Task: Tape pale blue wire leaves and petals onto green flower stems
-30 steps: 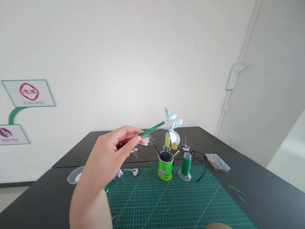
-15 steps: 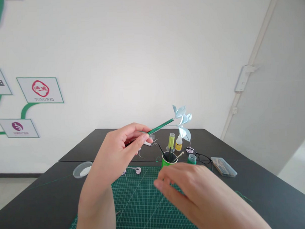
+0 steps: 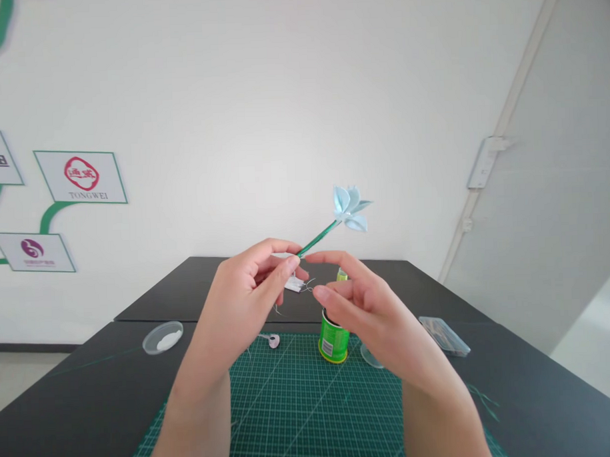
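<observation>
My left hand point(image 3: 251, 284) pinches the green-wrapped stem of an artificial flower point(image 3: 319, 239) between thumb and fingertips. Pale blue petals point(image 3: 351, 207) top the stem, which slants up to the right. Beside it is my right hand point(image 3: 360, 296), its index finger stretched toward the stem close to my left fingertips, its thumb held apart below. No object shows between those right fingers. Whether the index fingertip touches the stem, I cannot tell. Below the hands stands a green can point(image 3: 333, 339) on the green cutting mat point(image 3: 301, 408).
A clear dish with white material point(image 3: 163, 338) lies on the dark table at left. At right is a clear plastic box point(image 3: 445, 335), with green thread point(image 3: 484, 399) nearer me. A small petal piece point(image 3: 273, 341) rests by the mat's far edge. My right hand hides part of the table.
My right hand has risen from above the mat to beside the stem, its index finger extending. The flower has turned, its petals now higher and grouped closer together in view. My left hand keeps its hold.
</observation>
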Action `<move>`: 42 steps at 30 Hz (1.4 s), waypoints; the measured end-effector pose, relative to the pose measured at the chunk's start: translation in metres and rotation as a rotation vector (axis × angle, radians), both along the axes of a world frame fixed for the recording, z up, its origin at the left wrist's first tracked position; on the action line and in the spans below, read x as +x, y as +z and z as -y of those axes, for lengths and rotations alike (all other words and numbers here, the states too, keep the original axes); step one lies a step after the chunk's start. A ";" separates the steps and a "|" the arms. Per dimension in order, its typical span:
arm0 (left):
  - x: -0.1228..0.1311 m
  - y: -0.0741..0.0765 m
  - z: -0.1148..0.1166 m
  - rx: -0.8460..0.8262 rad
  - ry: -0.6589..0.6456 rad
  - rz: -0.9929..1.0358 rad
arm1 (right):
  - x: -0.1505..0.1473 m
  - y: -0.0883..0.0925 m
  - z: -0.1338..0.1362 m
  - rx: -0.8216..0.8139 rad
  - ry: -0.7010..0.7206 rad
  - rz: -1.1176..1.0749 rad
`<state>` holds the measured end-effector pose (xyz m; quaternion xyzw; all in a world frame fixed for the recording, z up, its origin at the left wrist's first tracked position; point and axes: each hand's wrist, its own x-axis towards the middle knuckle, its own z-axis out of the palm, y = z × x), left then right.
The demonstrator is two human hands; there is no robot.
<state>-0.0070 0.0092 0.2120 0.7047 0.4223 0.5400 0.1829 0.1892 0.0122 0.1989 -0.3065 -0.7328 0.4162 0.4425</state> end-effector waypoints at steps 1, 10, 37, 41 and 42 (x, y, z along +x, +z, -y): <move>0.001 0.000 0.000 -0.005 0.010 0.001 | 0.002 0.000 0.003 0.039 -0.055 0.039; 0.001 0.000 0.001 -0.088 0.050 -0.048 | 0.015 0.002 0.034 0.367 -0.192 0.311; -0.002 0.004 0.008 -0.129 -0.103 -0.571 | 0.039 0.007 0.051 0.612 -0.260 -0.038; -0.001 0.004 0.008 -0.123 -0.133 -0.637 | 0.042 0.006 0.041 0.605 -0.338 -0.035; -0.001 0.003 0.007 -0.122 -0.132 -0.655 | 0.042 0.005 0.037 0.603 -0.346 -0.033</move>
